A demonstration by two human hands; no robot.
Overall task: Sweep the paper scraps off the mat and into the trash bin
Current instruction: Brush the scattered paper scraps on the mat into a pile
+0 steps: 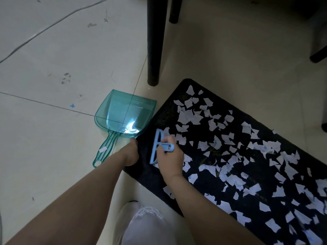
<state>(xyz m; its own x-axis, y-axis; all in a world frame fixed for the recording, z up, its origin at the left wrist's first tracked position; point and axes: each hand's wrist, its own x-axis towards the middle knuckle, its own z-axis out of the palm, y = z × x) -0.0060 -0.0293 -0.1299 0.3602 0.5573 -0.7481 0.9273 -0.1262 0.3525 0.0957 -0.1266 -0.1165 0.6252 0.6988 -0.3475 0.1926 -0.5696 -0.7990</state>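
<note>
Your right hand (169, 160) grips the blue brush (155, 149); left hand (131, 153) pinches the scrap-strewn black mat (203, 138) beside the teal dustpan (123, 115), a chair leg (154, 41) just beyond on tile.

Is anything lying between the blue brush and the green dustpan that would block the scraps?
Nothing visible does. The small blue hand brush, held by the right hand, sits near the black mat's corner; the translucent green dustpan lies just beyond it on the floor.
</note>
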